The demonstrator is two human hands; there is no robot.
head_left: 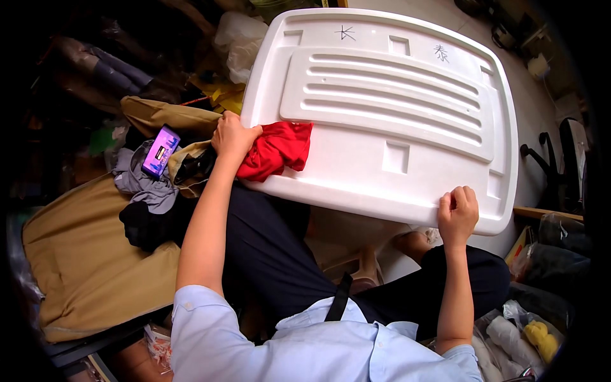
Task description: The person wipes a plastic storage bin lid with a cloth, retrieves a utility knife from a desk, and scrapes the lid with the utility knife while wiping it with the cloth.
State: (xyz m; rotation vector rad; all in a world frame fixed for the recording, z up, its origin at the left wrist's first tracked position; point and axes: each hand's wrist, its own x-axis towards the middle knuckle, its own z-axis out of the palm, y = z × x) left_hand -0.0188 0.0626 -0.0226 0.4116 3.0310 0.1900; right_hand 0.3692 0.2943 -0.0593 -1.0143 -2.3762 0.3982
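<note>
A large white plastic lid (347, 149) with raised ribs and handwritten black characters lies before me, over my knees. At its near left corner, my left hand (234, 137) is closed on a bunched red cloth (277, 149) that spreads onto the lid. My right hand (458, 213) rests at the lid's near right edge with its fingers curled. Whatever those fingers hold, if anything, is hidden. Beside my left forearm lies a phone (161, 151) with a lit purple screen, on a crumpled grey cloth (137, 175).
Tan fabric (95, 254) covers a surface at the left, with a black cloth (149, 224) at its edge. A white plastic bag (240, 38) is behind the lid's left corner. Bagged goods (522, 337) sit at the lower right. A black-framed chair (563, 165) stands far right.
</note>
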